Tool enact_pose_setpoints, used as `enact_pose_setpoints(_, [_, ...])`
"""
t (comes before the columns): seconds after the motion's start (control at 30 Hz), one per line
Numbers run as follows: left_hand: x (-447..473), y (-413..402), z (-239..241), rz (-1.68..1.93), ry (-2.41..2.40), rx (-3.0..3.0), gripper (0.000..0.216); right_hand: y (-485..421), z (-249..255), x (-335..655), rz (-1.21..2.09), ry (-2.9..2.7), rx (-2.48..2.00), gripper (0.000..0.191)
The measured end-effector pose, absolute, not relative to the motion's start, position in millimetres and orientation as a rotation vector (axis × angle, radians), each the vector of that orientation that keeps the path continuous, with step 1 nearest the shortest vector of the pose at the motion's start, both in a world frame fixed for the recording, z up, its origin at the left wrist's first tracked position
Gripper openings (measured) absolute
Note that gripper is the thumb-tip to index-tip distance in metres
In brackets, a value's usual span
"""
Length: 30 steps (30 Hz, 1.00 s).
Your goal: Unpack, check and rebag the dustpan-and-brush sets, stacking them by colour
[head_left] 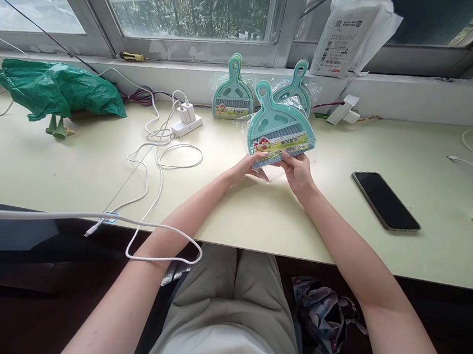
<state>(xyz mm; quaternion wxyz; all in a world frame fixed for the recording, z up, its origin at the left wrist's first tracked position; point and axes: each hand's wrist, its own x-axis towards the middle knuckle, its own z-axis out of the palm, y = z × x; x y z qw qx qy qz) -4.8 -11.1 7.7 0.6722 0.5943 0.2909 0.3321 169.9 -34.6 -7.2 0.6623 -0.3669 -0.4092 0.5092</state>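
Note:
Both hands hold one mint-green dustpan and brush set (pixel 282 122) in clear plastic, tilted, its handle pointing away from me. A printed label and grey bristles show across its wide end. My left hand (pixel 246 167) grips the lower left corner, thumb on the front. At the bottom edge, my right hand (pixel 296 172) pinches the wrapper, its fingers partly hidden behind the set. Two similar mint-green sets lean against the wall under the window: one dustpan set (pixel 234 92) to the left, and another dustpan set (pixel 299 88) behind the held one, partly covered by it.
A black phone (pixel 386 201) lies to the right. White cables (pixel 167 136) and a power strip (pixel 186 125) spread over the left of the table (pixel 241 217). A green plastic bag (pixel 59 91) sits far left. A box cutter (pixel 131 57) and a white package (pixel 346 36) rest on the sill.

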Motion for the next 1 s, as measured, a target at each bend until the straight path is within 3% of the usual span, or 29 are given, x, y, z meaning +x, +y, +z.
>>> enact_pose_setpoints(0.17, [-5, -13, 5, 0.676, 0.619, 1.352, 0.062, -34, -10, 169, 1.171, -0.917, -0.810, 0.041])
enact_pose_setpoints(0.4, [-3, 1, -2, 1.099, 0.738, 1.229, 0.054, -32, -13, 167, 1.161, -0.877, -0.814, 0.039])
enact_pose_setpoints(0.77, [-7, 4, -5, 1.042, 0.663, 1.182, 0.055, -30, -6, 178, 1.229, -0.874, -0.888, 0.025])
enact_pose_setpoints(1.0, [-7, 2, -3, 1.046, 0.644, 1.195, 0.061, -31, -8, 176, 1.220, -0.885, -0.882, 0.029])
